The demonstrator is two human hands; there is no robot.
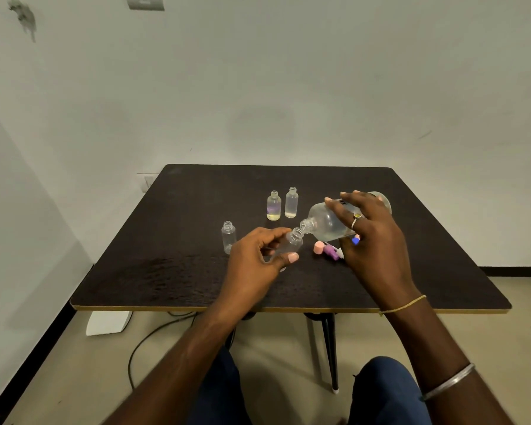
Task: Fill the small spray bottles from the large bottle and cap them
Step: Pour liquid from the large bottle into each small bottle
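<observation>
My right hand [370, 237] grips the large clear bottle [328, 222], tipped on its side with its open neck pointing left and down. Its mouth meets the mouth of a small clear bottle [292, 245] that my left hand [258, 259] holds tilted above the table. Two small uncapped bottles [273, 206] [291, 203] stand upright behind them, each holding some liquid. A third uncapped small bottle [228, 237] stands to the left and looks empty. Spray caps lie under the large bottle: a pink one [319, 248], a purple one [331, 251] and a blue one [355, 240], partly hidden by my right hand.
Everything sits on a dark wooden table [181, 271] against a white wall. A cable [147, 338] and a white object [108, 323] lie on the floor beneath its left side. My knees show below the front edge.
</observation>
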